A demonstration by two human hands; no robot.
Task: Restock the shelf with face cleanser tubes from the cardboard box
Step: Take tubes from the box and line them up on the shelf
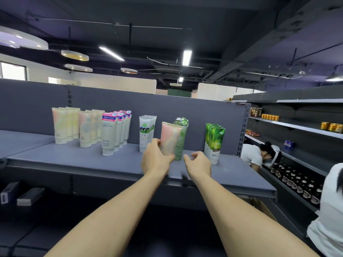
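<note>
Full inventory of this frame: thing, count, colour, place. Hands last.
cream pastel tubes: two rows, about three each, shelf left
pink-capped white tubes: one row, about four, shelf centre-left
cow-print white tubes: about three, shelf centre
pale green tube: at least one, behind the held tube
bright green tubes: about three, shelf right
pink pastel tube: one, held upright over the shelf
shelf: one, grey, top tier
cardboard box: one, brown, partly visible below shelf right
jars and cans: orange and yellow, far right shelving
left hand: grips the pink pastel tube
right hand: fingers loosely curled, holds nothing
</note>
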